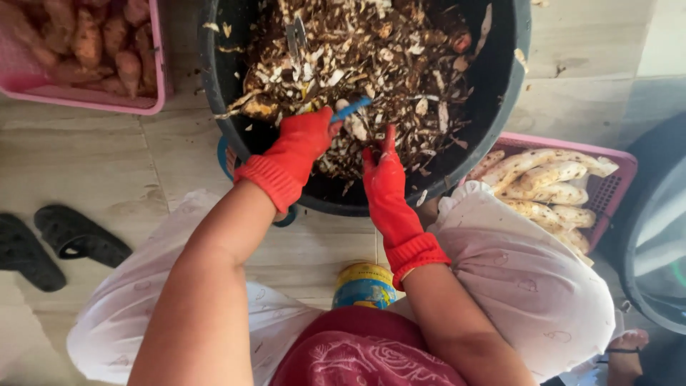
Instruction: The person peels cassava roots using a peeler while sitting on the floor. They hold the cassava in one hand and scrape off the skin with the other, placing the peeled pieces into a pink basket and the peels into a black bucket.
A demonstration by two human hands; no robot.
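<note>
Pale floorboards carry a black tub [500, 86] of peelings; left hand [304, 139] grips a blue-handled peeler [351, 109] pointing far-right, right hand [384, 171] just beside, fingers extended, holding nothing visible.

The floor [128, 154] is laid in large pale tiles with a wood-grain look, beige and grey, and thin grout lines run between them. Soft, even daylight falls over it, with mild shadows close under whatever stands there. A pair of black sandals [53, 243] lies on the tiles at the left, side by side. At the upper left a pink plastic crate [158, 68] sits on the floor, and another pink crate [614, 179] stands at the right. Further right, the curved dark rim of a large tub [632, 236] cuts into view at the edge. No walls or windows show from here.
</note>
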